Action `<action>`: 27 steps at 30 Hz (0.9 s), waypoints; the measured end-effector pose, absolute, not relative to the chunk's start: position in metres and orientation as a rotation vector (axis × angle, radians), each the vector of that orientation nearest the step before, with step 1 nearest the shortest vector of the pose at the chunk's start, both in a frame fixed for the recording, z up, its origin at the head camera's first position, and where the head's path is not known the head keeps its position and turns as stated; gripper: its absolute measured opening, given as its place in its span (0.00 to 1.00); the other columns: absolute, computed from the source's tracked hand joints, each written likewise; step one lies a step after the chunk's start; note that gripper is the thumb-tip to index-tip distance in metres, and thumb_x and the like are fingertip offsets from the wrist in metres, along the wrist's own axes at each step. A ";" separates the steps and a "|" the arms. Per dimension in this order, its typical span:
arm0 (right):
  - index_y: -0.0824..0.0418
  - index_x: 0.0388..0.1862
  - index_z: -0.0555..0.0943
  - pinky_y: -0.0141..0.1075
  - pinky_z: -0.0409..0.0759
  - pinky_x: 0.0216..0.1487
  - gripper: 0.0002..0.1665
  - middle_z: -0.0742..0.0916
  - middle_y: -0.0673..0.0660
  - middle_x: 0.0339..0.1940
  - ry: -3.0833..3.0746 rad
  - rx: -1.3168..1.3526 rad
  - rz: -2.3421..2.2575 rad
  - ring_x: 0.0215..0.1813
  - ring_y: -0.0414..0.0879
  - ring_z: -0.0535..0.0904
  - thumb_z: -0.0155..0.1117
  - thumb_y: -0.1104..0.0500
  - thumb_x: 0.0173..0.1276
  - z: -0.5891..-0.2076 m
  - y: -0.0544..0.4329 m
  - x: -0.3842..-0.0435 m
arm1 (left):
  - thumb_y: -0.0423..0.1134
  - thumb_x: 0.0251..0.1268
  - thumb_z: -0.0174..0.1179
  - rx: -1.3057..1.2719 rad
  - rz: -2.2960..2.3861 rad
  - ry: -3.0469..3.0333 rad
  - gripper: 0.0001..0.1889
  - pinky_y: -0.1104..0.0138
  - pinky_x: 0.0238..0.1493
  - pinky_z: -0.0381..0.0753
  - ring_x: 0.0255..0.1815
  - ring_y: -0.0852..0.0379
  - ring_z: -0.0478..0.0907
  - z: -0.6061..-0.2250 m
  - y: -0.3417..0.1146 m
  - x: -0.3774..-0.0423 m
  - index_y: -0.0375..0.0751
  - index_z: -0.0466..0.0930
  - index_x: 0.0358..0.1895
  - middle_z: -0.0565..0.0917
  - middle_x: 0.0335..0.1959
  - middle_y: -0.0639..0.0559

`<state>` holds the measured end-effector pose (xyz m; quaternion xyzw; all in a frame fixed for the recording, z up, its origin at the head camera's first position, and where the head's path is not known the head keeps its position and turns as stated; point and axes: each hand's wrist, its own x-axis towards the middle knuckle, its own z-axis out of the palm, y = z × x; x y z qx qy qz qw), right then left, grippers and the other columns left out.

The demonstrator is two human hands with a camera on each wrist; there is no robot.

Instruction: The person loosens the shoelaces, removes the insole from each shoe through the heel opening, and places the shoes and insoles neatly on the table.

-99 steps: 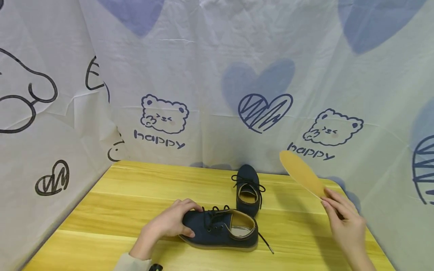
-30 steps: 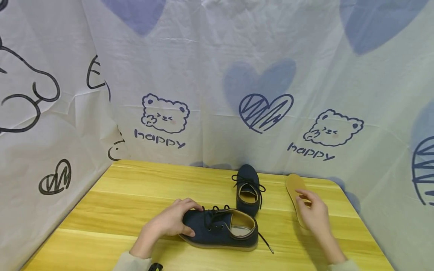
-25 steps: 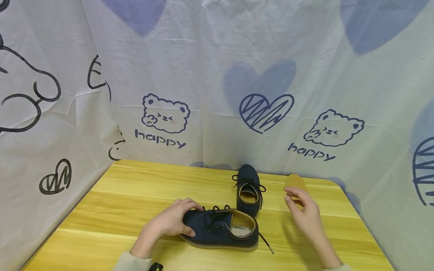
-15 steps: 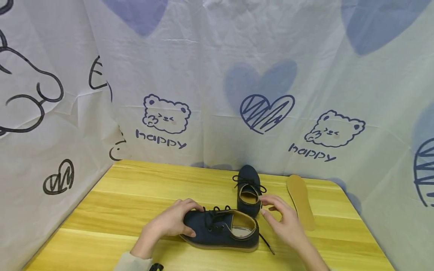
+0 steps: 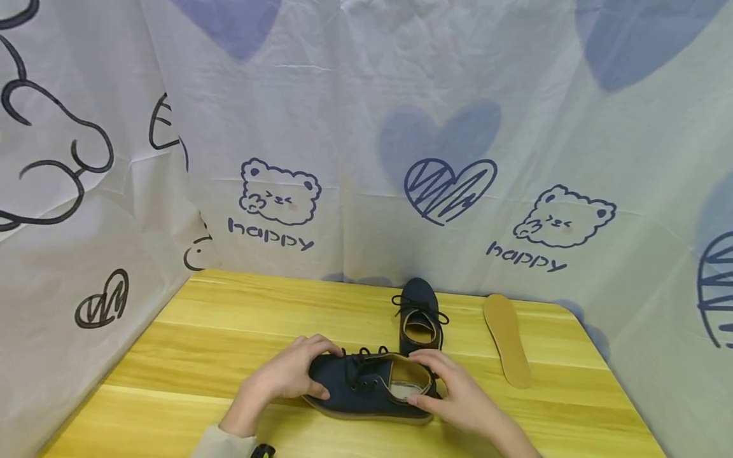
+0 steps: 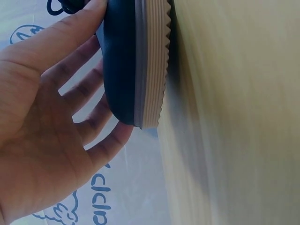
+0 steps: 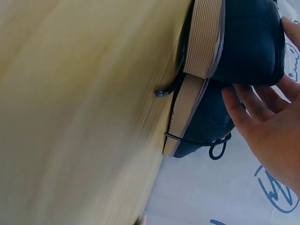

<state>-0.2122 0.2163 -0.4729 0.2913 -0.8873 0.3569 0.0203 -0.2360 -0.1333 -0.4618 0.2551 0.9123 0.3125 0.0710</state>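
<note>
A dark blue lace-up shoe (image 5: 366, 394) lies sideways before me, toe to the left, sole on the wooden table. My left hand (image 5: 292, 372) grips its toe, thumb on the near side and fingers over the far side; the left wrist view shows this hand (image 6: 51, 112) around the toe above the ridged tan sole. At the heel, my right hand (image 5: 455, 394) holds the collar, fingers at the far rim and thumb at the near rim. The right wrist view has its fingers (image 7: 253, 105) beside the heel. A pale surface shows inside the shoe.
The matching shoe (image 5: 420, 312), its laces tied in a bow, stands behind with its toe toward the patterned cloth backdrop (image 5: 355, 146). A tan insole (image 5: 509, 343) lies flat on the table (image 5: 246, 305) at the right.
My right hand held the insole in the air, laid it on the table at the right and let go. It then moved left to the near shoe's heel. The left hand stayed on the toe.
</note>
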 end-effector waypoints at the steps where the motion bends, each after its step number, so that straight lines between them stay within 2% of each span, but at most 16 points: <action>1: 0.45 0.70 0.77 0.55 0.77 0.66 0.33 0.78 0.47 0.71 -2.753 0.900 1.130 0.71 0.49 0.75 0.75 0.48 0.68 -0.473 0.216 -0.212 | 0.36 0.47 0.83 0.766 0.932 2.749 0.35 0.43 0.63 0.74 0.63 0.44 0.70 -0.462 -0.134 -0.236 0.50 0.81 0.62 0.78 0.65 0.50; 8: 0.48 0.70 0.77 0.54 0.76 0.67 0.32 0.79 0.49 0.70 -2.724 0.889 1.199 0.71 0.53 0.75 0.74 0.47 0.69 -0.476 0.215 -0.213 | 0.39 0.50 0.81 0.859 0.796 2.855 0.33 0.45 0.64 0.75 0.64 0.44 0.73 -0.459 -0.131 -0.229 0.48 0.80 0.63 0.79 0.64 0.49; 13: 0.51 0.71 0.76 0.58 0.73 0.69 0.36 0.79 0.47 0.70 -2.744 0.813 1.225 0.72 0.54 0.74 0.76 0.47 0.67 -0.476 0.217 -0.212 | 0.49 0.53 0.80 0.957 0.669 2.941 0.38 0.45 0.65 0.75 0.65 0.44 0.74 -0.460 -0.121 -0.217 0.42 0.75 0.67 0.78 0.64 0.48; 18: 0.53 0.71 0.77 0.58 0.73 0.69 0.38 0.80 0.47 0.69 -2.771 0.754 1.206 0.73 0.53 0.74 0.78 0.47 0.64 -0.474 0.213 -0.210 | 0.58 0.51 0.80 0.947 0.502 3.017 0.46 0.45 0.62 0.77 0.65 0.45 0.73 -0.463 -0.112 -0.210 0.40 0.72 0.70 0.75 0.66 0.47; 22: 0.56 0.70 0.77 0.60 0.73 0.68 0.38 0.80 0.50 0.68 -2.781 0.771 1.173 0.71 0.56 0.75 0.78 0.45 0.64 -0.473 0.210 -0.205 | 0.58 0.50 0.80 0.950 0.442 3.049 0.45 0.46 0.59 0.78 0.64 0.45 0.73 -0.466 -0.110 -0.212 0.39 0.73 0.69 0.75 0.65 0.46; 27: 0.55 0.68 0.79 0.57 0.75 0.66 0.36 0.80 0.48 0.66 -2.789 0.803 1.152 0.68 0.53 0.77 0.77 0.43 0.64 -0.469 0.208 -0.198 | 0.56 0.50 0.81 0.974 0.444 3.040 0.44 0.46 0.58 0.80 0.64 0.45 0.74 -0.467 -0.111 -0.216 0.40 0.74 0.69 0.76 0.64 0.47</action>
